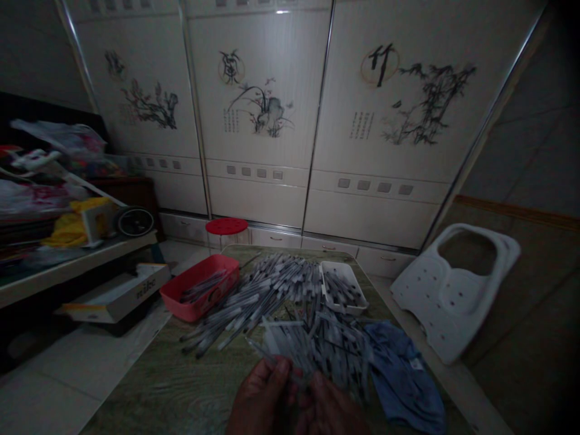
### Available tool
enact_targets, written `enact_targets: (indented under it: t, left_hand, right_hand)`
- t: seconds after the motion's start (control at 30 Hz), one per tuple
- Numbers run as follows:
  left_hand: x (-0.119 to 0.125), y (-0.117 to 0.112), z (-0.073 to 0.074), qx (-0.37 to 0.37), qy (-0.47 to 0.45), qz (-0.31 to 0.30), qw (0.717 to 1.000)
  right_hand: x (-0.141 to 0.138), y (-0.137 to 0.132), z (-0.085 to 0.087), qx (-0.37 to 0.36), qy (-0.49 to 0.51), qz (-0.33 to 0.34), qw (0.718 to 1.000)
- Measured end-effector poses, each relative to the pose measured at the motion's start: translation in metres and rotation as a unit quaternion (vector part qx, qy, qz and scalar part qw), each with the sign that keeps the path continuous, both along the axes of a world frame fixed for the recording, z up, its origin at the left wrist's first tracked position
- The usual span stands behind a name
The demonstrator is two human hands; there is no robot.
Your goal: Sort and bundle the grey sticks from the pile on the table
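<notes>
Both hands are at the bottom middle of the dim view, over a wooden table point(181, 386). My left hand point(260, 396) and my right hand point(333, 408) are closed together on a thin pen-like stick point(267, 356) that pokes up and left from the fingers. Just beyond them lies a big heap of similar grey pens point(272, 296) spread across the table. A red tray point(199, 287) at the left of the heap holds a few pens. A white tray point(342, 287) at the right holds several more.
A blue cloth point(403, 374) lies on the table right of my hands. A white plastic seat-like part point(457, 290) leans against the right wall. A cluttered shelf point(67, 205) and a flat box point(118, 293) are at left. Painted wardrobe doors point(263, 109) and a red-topped stool point(226, 228) stand behind.
</notes>
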State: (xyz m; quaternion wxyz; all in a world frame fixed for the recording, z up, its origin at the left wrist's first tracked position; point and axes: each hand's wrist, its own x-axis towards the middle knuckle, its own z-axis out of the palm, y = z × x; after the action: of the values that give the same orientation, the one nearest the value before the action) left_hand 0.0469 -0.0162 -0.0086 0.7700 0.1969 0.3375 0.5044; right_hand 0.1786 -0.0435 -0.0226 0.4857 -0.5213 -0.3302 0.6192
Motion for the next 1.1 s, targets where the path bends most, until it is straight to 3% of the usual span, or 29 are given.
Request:
enact_targets:
  t: [0.17,0.33,0.47,0.7,0.9,1.1]
  left_hand:
    - [0.001,0.001,-0.003,0.004,0.013,0.032,0.999]
    - [0.002,0.003,-0.006,-0.006,-0.004,0.016,1.000]
    - [-0.002,0.006,-0.008,0.019,0.028,0.039,0.999]
    - [-0.002,0.000,0.004,0.030,0.046,0.038,0.998]
    - [-0.005,-0.010,0.016,0.080,0.116,0.017,0.990]
    - [-0.012,0.001,0.009,0.076,0.122,0.023,0.989]
  right_hand:
    - [0.001,0.001,0.000,0.043,0.005,0.020,0.999]
    - [0.001,0.000,0.004,-0.004,0.021,0.030,0.999]
    - [0.006,0.000,0.005,0.039,-0.011,0.023,0.999]
    - [0.005,0.002,-0.002,0.006,0.144,0.005,0.990]
    - [0.001,0.002,-0.011,0.006,0.102,-0.009,0.995]
    - [0.004,0.002,-0.005,0.006,0.033,0.048,0.998]
